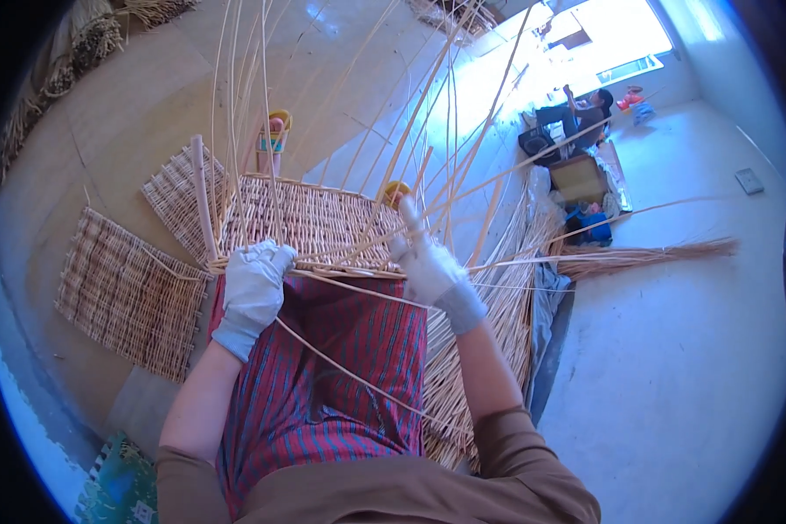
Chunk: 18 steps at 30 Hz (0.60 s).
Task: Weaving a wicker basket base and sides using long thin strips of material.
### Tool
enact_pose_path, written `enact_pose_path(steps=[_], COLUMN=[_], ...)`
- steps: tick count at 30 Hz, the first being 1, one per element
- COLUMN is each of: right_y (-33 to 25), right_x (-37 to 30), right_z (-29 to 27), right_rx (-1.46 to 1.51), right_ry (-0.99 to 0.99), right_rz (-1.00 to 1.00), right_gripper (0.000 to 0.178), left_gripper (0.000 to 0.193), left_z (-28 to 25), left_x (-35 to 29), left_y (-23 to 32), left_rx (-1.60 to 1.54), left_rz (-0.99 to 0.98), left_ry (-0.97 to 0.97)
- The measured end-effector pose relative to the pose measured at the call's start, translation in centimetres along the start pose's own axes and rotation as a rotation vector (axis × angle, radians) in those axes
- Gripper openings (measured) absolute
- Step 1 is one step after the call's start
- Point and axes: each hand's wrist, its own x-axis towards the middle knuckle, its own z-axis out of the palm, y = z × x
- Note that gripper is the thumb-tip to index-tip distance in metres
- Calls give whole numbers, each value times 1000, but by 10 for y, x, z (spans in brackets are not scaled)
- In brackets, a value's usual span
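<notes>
Head view: pale floor [655,375] all round. Long heap of loose canes [498,349] to the right of the lap. Red striped cloth [349,341] drawn over the lap. Wicker piece [314,214] just beyond the cloth, many slender stakes [487,221] standing out from it. Flat wicker panel [131,293] on the floor, left. Left hand [255,284], gloved: grip closed over the near edge, left part. Right hand [434,269], gloved, motion-blurred, near the right end; cannot tell whether its grip holds a strand. Wooden post [203,196] at the left corner. Small yellow tub [272,142] farther off.
</notes>
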Motion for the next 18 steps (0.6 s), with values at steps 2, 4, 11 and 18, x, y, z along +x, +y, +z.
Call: enact_pose_path(steps=[2, 4, 11, 18], right_y=[5, -48, -137, -92], right_x=[5, 28, -31, 102], right_z=[1, -35, -66, 82], right_rx=[286, 327, 563, 473], right_ry=[37, 96, 907, 211], right_rz=[-63, -208, -185, -89], right_gripper=[83, 91, 42, 22], left_gripper=[17, 17, 28, 43], left_z=[1, -8, -8, 9], left_x=[1, -2, -3, -9], left_y=[-2, -4, -3, 0], left_rx=[-3, -75, -25, -61], left_rz=[0, 3, -74, 11], left_ry=[-5, 8, -71, 136])
